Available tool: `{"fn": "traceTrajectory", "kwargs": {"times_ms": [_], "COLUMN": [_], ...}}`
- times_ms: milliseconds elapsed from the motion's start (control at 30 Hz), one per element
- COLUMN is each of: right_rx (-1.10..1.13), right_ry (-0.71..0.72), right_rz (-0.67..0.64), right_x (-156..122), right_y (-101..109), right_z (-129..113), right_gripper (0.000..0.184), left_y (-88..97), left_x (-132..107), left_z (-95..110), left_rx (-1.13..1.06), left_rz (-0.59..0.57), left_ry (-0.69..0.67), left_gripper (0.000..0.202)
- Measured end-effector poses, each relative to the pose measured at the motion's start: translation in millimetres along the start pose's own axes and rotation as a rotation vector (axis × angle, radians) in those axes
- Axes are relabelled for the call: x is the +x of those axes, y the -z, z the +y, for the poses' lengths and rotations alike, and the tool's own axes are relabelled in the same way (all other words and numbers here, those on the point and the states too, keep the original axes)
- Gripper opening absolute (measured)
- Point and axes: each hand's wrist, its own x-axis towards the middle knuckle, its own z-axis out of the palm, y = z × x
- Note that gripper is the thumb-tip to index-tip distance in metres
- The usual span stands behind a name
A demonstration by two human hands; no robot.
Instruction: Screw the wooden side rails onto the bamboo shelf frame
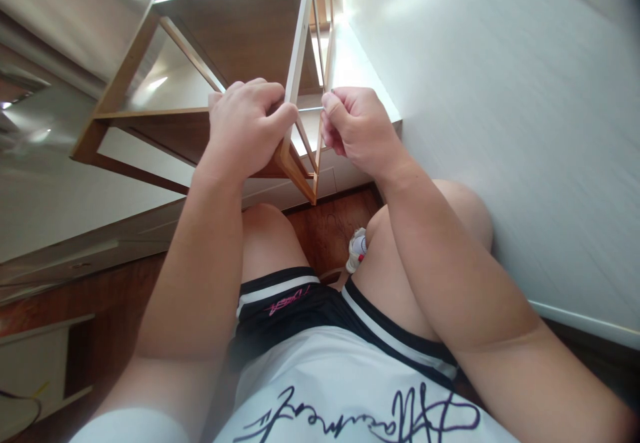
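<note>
A light wooden shelf frame (299, 36) with brown shelf boards (240, 26) stands tilted in my view, up and to the left. My left hand (247, 120) is closed around its near upright where a lower shelf meets it, the thumb lying against the upright's edge. To the right of that upright, my right hand (357, 120) pinches a thin metal rod (311, 108) that looks like a hex key. The rod runs level from my fingers to the upright beside my left thumb. Its far tip and the end inside my fingers are hidden.
A pale smooth panel (500, 130) rises close on my right. My bare knees flank the reddish wood floor (325, 230), where a white shoe (356, 250) shows. Shiny curtain-like fabric (75, 16) hangs at upper left. A white box-like piece (35, 370) stands at lower left.
</note>
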Motion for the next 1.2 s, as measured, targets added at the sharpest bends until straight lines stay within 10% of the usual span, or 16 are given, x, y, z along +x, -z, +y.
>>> {"fn": "traceTrajectory", "kwargs": {"times_ms": [1200], "right_rx": [-0.192], "right_ry": [0.107], "right_rz": [-0.059], "right_x": [-4], "right_y": [13], "right_z": [-8], "right_gripper": [0.043], "left_y": [0.4], "left_x": [0], "left_z": [0], "left_rx": [-0.019], "left_rz": [-0.012], "left_ry": [0.004], "left_gripper": [0.032]}}
